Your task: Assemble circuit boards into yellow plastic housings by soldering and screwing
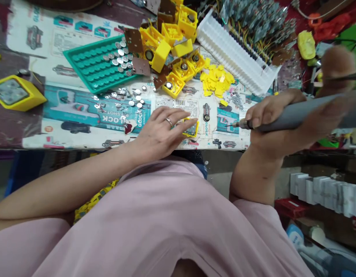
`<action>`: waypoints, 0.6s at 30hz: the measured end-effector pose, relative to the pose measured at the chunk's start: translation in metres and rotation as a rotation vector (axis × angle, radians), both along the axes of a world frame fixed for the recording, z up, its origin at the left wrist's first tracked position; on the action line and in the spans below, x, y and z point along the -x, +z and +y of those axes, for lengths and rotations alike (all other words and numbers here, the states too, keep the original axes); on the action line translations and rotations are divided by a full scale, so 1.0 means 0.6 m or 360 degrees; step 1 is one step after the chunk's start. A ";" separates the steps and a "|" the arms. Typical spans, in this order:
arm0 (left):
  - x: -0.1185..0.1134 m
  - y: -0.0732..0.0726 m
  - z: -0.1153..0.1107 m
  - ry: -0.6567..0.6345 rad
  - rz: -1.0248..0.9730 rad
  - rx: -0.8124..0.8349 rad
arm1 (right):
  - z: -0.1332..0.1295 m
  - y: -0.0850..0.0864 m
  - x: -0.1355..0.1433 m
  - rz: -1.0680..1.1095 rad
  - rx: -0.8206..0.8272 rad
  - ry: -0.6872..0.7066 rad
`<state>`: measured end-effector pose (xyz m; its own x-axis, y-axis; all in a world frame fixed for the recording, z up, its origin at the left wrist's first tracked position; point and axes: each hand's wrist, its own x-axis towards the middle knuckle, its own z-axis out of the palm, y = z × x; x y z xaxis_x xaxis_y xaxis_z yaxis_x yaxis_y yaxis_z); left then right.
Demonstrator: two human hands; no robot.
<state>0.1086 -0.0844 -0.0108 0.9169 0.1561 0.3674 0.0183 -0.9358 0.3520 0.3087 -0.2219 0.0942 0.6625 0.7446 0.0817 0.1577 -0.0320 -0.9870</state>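
My left hand (164, 130), with a ring on one finger, rests near the table's front edge. Its thumb and fingers grip a small yellow plastic case (194, 130), whose inside is partly hidden. In my right hand (267, 109) is a grey electric screwdriver (293, 112), held almost level with its thin bit pointing left toward the case. The bit is apart from the case. Between them lies a small round dark part (206, 117). Loose button cells (139, 100) are scattered beyond my left hand.
A green tray (88, 71) has button cells at its right end. Yellow housings (160, 55) with wires stand at the back, beside yellow plastic pieces (216, 79) and small screws (237, 100). A white rack (232, 54) holds wired parts. Another yellow housing (19, 92) lies far left.
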 end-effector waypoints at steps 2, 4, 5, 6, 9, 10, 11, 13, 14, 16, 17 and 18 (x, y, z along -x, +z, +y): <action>0.001 0.004 0.009 0.0018 0.0036 0.0096 | -0.013 -0.014 0.018 0.0011 0.0005 -0.0098; -0.002 0.006 0.014 0.0006 0.0115 0.0137 | -0.027 -0.028 0.019 -0.0041 -0.0018 -0.0200; -0.005 0.005 0.014 -0.0011 0.0156 0.0153 | -0.034 -0.035 0.012 -0.0094 -0.0052 -0.0259; -0.009 0.003 0.013 -0.0026 0.0189 0.0168 | -0.042 -0.042 0.000 -0.0155 -0.0117 -0.0328; -0.021 -0.005 0.006 -0.0017 0.0201 0.0186 | -0.061 -0.062 -0.045 -0.0311 -0.0372 -0.0544; -0.023 -0.006 0.003 0.0006 0.0178 0.0187 | -0.066 -0.068 -0.058 -0.0336 -0.0428 -0.0582; -0.025 -0.007 0.001 0.0030 0.0147 0.0191 | -0.069 -0.073 -0.068 -0.0354 -0.0467 -0.0610; -0.025 -0.001 -0.002 0.0062 0.0071 0.0257 | -0.074 -0.079 -0.077 -0.0365 -0.0484 -0.0617; -0.025 0.004 -0.003 0.0065 0.0029 0.0358 | -0.076 -0.079 -0.078 -0.0357 -0.0476 -0.0596; -0.025 0.020 -0.005 0.0064 -0.0022 0.0765 | -0.079 -0.076 -0.077 -0.0330 -0.0489 -0.0557; -0.025 0.028 -0.006 0.0061 -0.0009 0.1078 | -0.080 -0.075 -0.076 -0.0307 -0.0505 -0.0530; -0.026 0.035 -0.008 0.0068 0.0032 0.1450 | -0.081 -0.073 -0.076 -0.0293 -0.0532 -0.0511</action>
